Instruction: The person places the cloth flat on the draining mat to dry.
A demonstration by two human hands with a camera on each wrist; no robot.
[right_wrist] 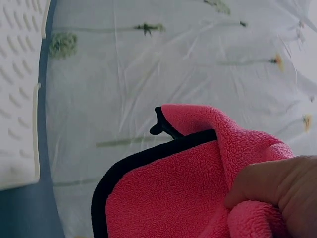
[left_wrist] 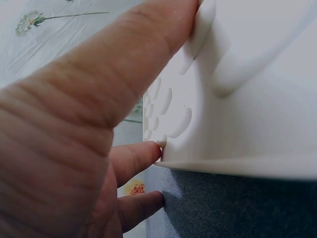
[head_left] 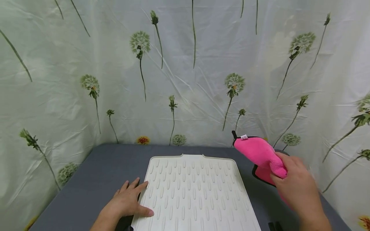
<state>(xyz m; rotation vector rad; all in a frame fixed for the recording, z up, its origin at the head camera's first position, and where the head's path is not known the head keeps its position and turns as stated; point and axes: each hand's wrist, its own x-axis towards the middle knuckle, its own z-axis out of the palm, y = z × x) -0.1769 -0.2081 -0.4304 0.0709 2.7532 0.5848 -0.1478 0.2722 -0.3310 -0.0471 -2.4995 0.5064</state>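
Note:
A white ridged tray with a raised rim lies on the grey-blue table. My left hand rests at its left edge, thumb on the ridged surface and fingers spread along the rim. In the left wrist view the thumb presses near a ridge, while two fingertips reach the rim and the cloth beside it. My right hand grips a bunched pink cloth with black edging, held up right of the tray. The right wrist view shows the fluffy cloth folded over, its black loop sticking out.
Behind the table hangs a pale curtain printed with dandelions. The grey-blue tabletop extends on both sides of the tray. A small black object lies at the front, right of the tray.

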